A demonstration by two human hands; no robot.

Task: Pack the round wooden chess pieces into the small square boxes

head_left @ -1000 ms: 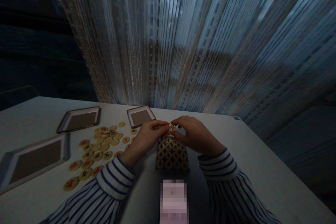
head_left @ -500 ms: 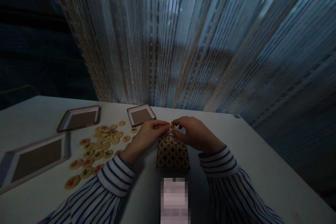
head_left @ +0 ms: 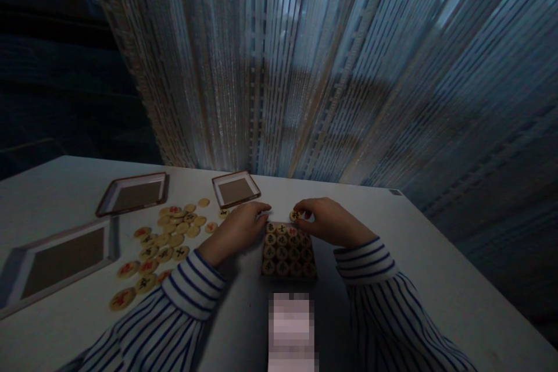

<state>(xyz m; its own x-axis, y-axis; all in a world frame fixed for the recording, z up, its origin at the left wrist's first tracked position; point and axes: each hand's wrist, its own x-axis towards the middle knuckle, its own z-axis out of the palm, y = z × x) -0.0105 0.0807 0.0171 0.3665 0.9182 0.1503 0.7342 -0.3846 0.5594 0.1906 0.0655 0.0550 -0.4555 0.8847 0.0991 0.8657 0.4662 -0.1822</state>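
Between the thumb and fingers of my right hand [head_left: 328, 220] is a round xiangqi piece [head_left: 295, 215] with a dark character, held just above the far edge of a box. That box [head_left: 288, 279] is filled with rows of xiangqi pieces, mostly dark-marked, one red-marked in the far row. My left hand [head_left: 244, 225] is at the box's far left corner, its thumb and fingers apart with nothing between them. Left of it, loose xiangqi pieces [head_left: 176, 239] with red or black characters lie scattered, several of them blank side up and some partly hidden by my left sleeve.
Three shallow box lids or trays lie on the white table [head_left: 418, 279]: a large one [head_left: 114, 244] at left, one [head_left: 166, 189] behind it, and a smaller one [head_left: 258, 190] near the middle. A string curtain [head_left: 279, 99] hangs beyond the table's far edge.
My left hand has let go of the xiangqi piece and drawn back slightly to the left. My right hand now holds the piece alone, a little further right.
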